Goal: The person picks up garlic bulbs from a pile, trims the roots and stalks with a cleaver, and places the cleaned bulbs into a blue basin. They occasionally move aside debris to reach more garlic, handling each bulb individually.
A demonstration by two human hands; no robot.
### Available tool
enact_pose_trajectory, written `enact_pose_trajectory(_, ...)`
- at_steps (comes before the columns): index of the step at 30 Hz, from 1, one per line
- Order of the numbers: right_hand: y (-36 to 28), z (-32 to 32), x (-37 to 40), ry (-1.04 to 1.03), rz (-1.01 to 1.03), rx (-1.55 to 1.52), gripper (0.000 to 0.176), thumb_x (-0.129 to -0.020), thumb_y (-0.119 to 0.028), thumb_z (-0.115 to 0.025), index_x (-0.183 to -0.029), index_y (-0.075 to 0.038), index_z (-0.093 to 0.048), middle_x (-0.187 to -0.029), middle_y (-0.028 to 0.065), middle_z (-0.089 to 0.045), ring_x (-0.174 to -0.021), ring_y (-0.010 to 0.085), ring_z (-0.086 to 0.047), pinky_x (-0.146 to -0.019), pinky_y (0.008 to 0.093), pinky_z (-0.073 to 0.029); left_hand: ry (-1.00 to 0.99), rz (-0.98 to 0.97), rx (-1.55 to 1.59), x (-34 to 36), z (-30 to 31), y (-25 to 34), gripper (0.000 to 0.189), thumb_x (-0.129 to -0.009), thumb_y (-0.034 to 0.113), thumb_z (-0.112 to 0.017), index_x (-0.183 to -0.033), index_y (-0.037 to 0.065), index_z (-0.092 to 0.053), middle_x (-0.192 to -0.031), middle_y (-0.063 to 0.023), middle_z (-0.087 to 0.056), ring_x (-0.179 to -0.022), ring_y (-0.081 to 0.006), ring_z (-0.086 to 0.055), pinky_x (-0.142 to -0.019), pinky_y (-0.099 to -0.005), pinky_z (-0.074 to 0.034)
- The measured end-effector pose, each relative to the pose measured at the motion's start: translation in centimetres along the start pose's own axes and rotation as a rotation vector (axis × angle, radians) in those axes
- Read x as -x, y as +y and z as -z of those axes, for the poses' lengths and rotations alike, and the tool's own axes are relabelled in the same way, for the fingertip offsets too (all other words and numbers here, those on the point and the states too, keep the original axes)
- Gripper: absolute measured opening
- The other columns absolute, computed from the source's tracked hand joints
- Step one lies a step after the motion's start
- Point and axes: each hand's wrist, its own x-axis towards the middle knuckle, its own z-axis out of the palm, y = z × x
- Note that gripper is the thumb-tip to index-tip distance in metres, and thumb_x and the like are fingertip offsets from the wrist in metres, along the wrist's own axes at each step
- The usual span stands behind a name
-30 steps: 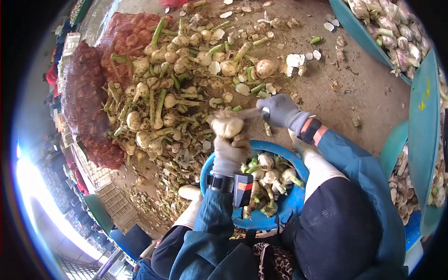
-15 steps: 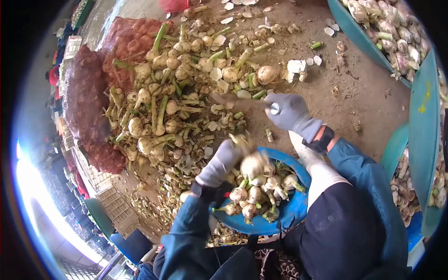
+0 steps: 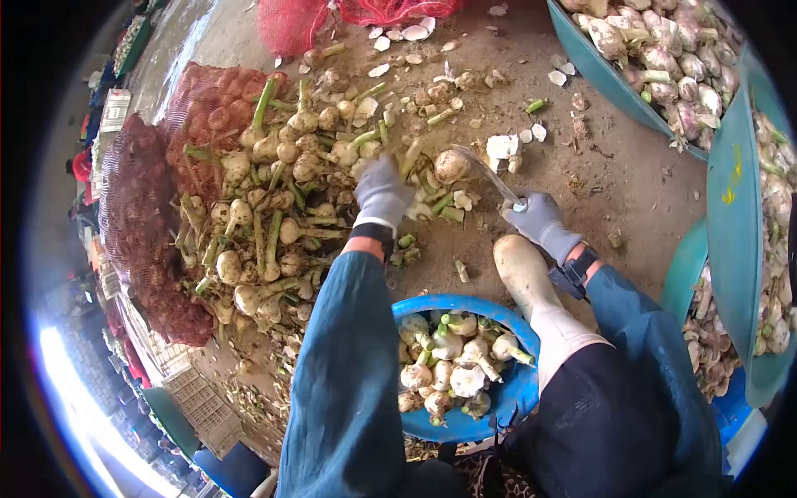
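My right hand (image 3: 540,222), in a grey glove, is closed round the handle of a knife (image 3: 493,176). The curved blade points up and left, close beside a large round garlic bulb (image 3: 452,166) on the ground. My left hand (image 3: 383,197), gloved too, reaches to the right edge of a heap of garlic with green stalks (image 3: 274,228). Its fingers are smeared by motion among bulbs and stalks, so I cannot see whether they hold one. Below my hands, a blue basin (image 3: 526,328) contains several trimmed garlic bulbs (image 3: 467,380).
Mesh sacks (image 3: 145,241) stand left of the heap, with red netting (image 3: 290,25) at the top. Green tubs (image 3: 735,257) of garlic line the right side. My white boot (image 3: 525,270) is beside the basin. Peelings and cut stalks litter the ground (image 3: 631,166).
My left hand has gone from above the basin up to the heap, and the bulb it held is no longer in it above the basin. The knife hand has shifted slightly down and right.
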Motion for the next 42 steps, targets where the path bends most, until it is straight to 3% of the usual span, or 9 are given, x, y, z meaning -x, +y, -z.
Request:
enact_pose_trajectory(4,-0.2,0.5,0.7,-0.012,-0.001,0.116,0.026,-0.068,-0.032,-0.055,-0.089,-0.016,-0.06,-0.08,0.0098,-0.062,-0.075,0.0262,-0.059,-0.068,0.035,-0.046,-0.02,0.083,0.374,2.2,-1.6,-4.2,0.058,-0.064,0.015,-0.067,-0.116,0.006,-0.044,-0.098,-0.0129,-0.057,-0.091,-0.0248,-0.055,-0.079,-0.0338,-0.044)
enact_pose_trajectory(9,-2.6,-0.5,1.1,-0.008,0.274,0.178,0.018,-0.068,-0.029,-0.057,-0.081,-0.015,-0.059,-0.075,0.0084,-0.061,-0.07,0.0261,-0.059,-0.063,0.0352,-0.046,-0.34,0.068,1.513,5.2,-4.9,-8.0,0.048,-0.073,0.01,-0.058,-0.117,0.001,-0.041,-0.094,-0.0103,-0.058,-0.078,-0.0188,-0.059,-0.064,-0.0278,-0.05)
enact_pose_trajectory(17,-9.2,0.6,1.7,-0.255,0.526,0.27,0.02,-0.07,-0.024,-0.051,-0.087,-0.017,-0.059,-0.078,0.0091,-0.061,-0.075,0.0275,-0.058,-0.069,0.0378,-0.046,-0.385,-0.054,1.483,10.6,-1.4,-4.5,0.033,-0.07,0.007,-0.063,-0.099,-0.005,-0.052,-0.08,-0.0059,-0.058,-0.067,-0.013,-0.057,-0.059,-0.0241,-0.047)
enact_pose_trajectory(22,-1.6,1.5,-0.8,-0.268,0.053,0.368,0.027,-0.075,-0.024,-0.047,-0.098,-0.017,-0.059,-0.089,0.0096,-0.061,-0.08,0.0254,-0.059,-0.074,0.0357,-0.046,-0.325,-0.034,1.767,12.2,-0.3,-4.2,0.027,-0.073,0.018,-0.057,-0.095,0.002,-0.053,-0.079,-0.0051,-0.057,-0.069,-0.0153,-0.057,-0.06,-0.0273,-0.048)
enact_pose_trajectory(25,-1.6,1.5,0.4,-0.134,-0.049,0.304,0.028,-0.075,-0.025,-0.047,-0.1,-0.017,-0.057,-0.086,0.0111,-0.061,-0.08,0.0255,-0.059,-0.075,0.035,-0.046,-0.097,0.368,2.11,11.9,-2.2,-3.9,0.029,-0.078,0.036,-0.045,-0.092,0.011,-0.051,-0.082,-0.0049,-0.055,-0.076,-0.0207,-0.056,-0.061,-0.0335,-0.048)
enact_pose_trajectory(28,-3.3,0.1,2.6,-0.088,0.455,0.295,0.015,-0.074,-0.024,-0.049,-0.086,-0.017,-0.055,-0.073,0.008,-0.059,-0.068,0.0269,-0.058,-0.061,0.037,-0.046,-0.452,0.358,2.608,8.7,-8.0,-6.7,0.032,-0.079,0.04,-0.043,-0.094,0.014,-0.051,-0.089,-0.0057,-0.056,-0.085,-0.0225,-0.054,-0.066,-0.0367,-0.047)
enact_pose_trajectory(33,-7.8,-1.9,4.3,-0.029,0.872,0.359,0.015,-0.071,-0.022,-0.051,-0.082,-0.012,-0.05,-0.068,0.0069,-0.056,-0.066,0.0243,-0.059,-0.056,0.0368,-0.046,-0.316,0.213,2.376,9.4,-9.5,-4.8,0.027,-0.079,0.033,-0.046,-0.097,0.014,-0.053,-0.093,-0.0069,-0.055,-0.09,-0.0233,-0.052,-0.072,-0.0367,-0.045)
enact_pose_trajectory(40,-7.1,-2.7,3.4,-0.033,0.825,0.465,0.017,-0.069,-0.02,-0.052,-0.083,-0.011,-0.05,-0.073,0.005,-0.057,-0.07,0.0226,-0.058,-0.058,0.0349,-0.046,-0.002,-0.161,1.338,6.6,-17.5,-4.6,0.024,-0.076,0.022,-0.055,-0.097,0.012,-0.056,-0.095,-0.0092,-0.057,-0.093,-0.0269,-0.051,-0.081,-0.0373,-0.041)
enact_pose_trajectory(42,-6.3,-2.8,2.8,0.031,0.855,0.372,0.017,-0.068,-0.019,-0.053,-0.083,-0.011,-0.05,-0.072,0.005,-0.056,-0.07,0.0232,-0.058,-0.058,0.0347,-0.045,0.107,-0.214,1.408,8.4,-15.5,-3.6,0.024,-0.076,0.022,-0.054,-0.098,0.011,-0.056,-0.095,-0.0094,-0.057,-0.092,-0.0268,-0.052,-0.08,-0.0371,-0.041)
